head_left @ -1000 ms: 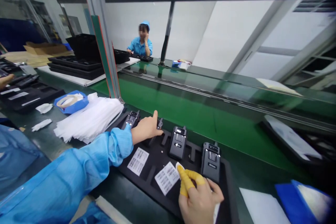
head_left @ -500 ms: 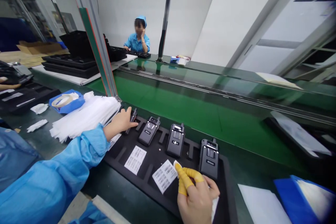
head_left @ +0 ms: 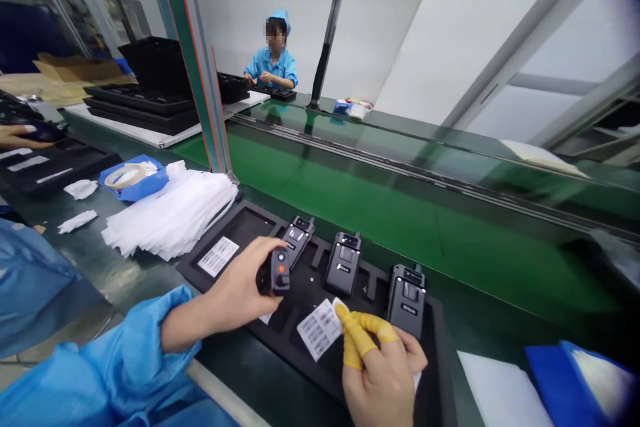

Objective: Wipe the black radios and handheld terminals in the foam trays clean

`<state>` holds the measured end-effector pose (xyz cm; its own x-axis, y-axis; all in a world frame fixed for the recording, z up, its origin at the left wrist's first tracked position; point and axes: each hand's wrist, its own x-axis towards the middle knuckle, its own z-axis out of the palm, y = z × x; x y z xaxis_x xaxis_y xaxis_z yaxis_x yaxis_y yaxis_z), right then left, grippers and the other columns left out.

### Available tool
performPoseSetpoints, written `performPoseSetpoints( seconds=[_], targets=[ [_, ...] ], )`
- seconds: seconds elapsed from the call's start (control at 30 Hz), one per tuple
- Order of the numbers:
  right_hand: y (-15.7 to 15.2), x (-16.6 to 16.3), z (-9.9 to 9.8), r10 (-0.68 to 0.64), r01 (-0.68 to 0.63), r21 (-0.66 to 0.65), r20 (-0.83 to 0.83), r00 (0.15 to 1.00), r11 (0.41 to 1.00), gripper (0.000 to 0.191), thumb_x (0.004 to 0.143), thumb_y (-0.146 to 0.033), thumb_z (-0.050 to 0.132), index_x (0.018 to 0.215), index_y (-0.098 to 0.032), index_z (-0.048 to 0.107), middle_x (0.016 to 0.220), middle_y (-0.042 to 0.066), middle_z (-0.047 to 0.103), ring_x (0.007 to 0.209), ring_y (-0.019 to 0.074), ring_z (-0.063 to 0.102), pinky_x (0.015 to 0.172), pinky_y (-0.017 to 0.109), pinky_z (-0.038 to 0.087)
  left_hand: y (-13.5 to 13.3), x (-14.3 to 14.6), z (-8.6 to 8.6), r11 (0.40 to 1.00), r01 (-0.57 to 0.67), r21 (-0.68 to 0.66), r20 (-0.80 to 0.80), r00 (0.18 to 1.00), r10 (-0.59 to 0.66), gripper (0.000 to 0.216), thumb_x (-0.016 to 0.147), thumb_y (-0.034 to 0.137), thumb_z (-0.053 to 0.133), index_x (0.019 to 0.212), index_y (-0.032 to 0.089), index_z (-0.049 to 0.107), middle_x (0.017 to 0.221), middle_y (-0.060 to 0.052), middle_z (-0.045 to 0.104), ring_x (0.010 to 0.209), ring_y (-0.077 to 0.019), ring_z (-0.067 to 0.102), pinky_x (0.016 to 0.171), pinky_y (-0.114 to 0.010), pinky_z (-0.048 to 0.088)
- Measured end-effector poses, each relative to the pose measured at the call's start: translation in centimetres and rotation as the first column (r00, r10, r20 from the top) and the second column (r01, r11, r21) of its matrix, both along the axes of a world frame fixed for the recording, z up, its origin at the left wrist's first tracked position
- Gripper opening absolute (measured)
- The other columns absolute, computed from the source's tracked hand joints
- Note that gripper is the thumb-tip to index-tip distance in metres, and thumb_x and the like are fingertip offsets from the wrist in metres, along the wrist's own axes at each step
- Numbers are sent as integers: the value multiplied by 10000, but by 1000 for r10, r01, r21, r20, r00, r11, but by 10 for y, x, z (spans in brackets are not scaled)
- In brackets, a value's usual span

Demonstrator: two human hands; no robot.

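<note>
A green conveyor belt (head_left: 400, 227) runs the length of a factory line, and a co-worker in a blue smock and cap (head_left: 274, 63) sits at its far side. On the near edge of the bench lies a long black moulded tray (head_left: 240, 220). Three black handheld radios (head_left: 343, 263) stand in a row in its slots, screens facing up.

The person's left hand (head_left: 240, 287), in a blue sleeve, is closed around a small black radio with an orange button (head_left: 279, 270). It holds the radio just above the tray, in front of the leftmost radio of the row.

The right hand (head_left: 385, 373) has yellow rubber cots on the thumb and forefinger. They pinch a small white sticker (head_left: 341, 307) at the corner of a white barcode sheet (head_left: 319, 329) lying on the tray. A second barcode sheet (head_left: 219, 255) rests in the tray's left-hand recess.

Left of the tray are a fanned stack of white foam bags (head_left: 170, 213) and a blue dish holding a roll of tape (head_left: 133, 177). Beyond them another worker's hand (head_left: 20, 137) reaches over a second black tray (head_left: 55, 170). More empty black trays (head_left: 140, 103) are stacked on a white board behind. A blue bin (head_left: 580, 380) sits at the lower right.
</note>
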<state>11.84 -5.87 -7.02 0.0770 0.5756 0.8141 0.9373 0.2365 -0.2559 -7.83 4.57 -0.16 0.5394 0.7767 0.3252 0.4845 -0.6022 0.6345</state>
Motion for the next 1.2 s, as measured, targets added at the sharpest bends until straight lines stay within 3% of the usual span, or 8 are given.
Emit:
performPoseSetpoints(
  seconds=[0.13,0.27,0.53,0.7,0.97,1.2],
  targets=[
    [0,-15,24,36,-36,1,-53,998,999,234,812,-39,470,886,-186,635,885,42,610,791,142,544,870,406,320,-14,5,-13,993,105,-56,63,993,-102,632,594,13,596,1174,214,445,1158,-44,545,1079,-207,526,968,-336,413],
    [6,-29,35,49,-48,24,-43,998,999,213,798,-27,492,850,-177,634,885,46,616,794,139,535,869,401,316,-16,6,-22,977,176,-124,104,981,-163,613,579,-8,571,1142,211,463,1134,-39,553,1039,-197,541,929,-325,437],
    [18,-45,40,103,-103,-55,5,995,993,301,857,-85,424,986,-218,661,859,23,639,759,129,522,860,385,272,-16,6,-31,959,245,-144,123,966,-229,555,607,16,576,1121,193,470,1099,-52,562,1001,-200,554,890,-333,456],
    [16,-42,40,153,-151,-60,40,987,987,307,819,-42,409,791,-222,657,791,-10,648,750,119,525,880,385,254,-15,4,-32,961,246,-130,101,967,-234,575,610,39,585,1147,196,454,1129,-67,559,1016,-213,556,893,-345,459],
    [14,-37,36,8,-7,-37,27,1000,999,318,776,-5,407,819,-217,640,809,10,658,717,119,517,863,400,264,-14,3,-30,959,255,-127,96,965,-244,545,633,46,575,1142,204,457,1113,-56,568,1008,-201,557,890,-328,464],
    [16,-52,37,49,-50,6,88,995,999,318,832,-33,374,806,-204,641,758,-4,645,757,112,546,888,392,260,-15,2,-36,960,253,-118,92,966,-243,592,647,61,623,1186,210,428,1153,-70,550,1047,-210,548,912,-338,456]
  ],
)
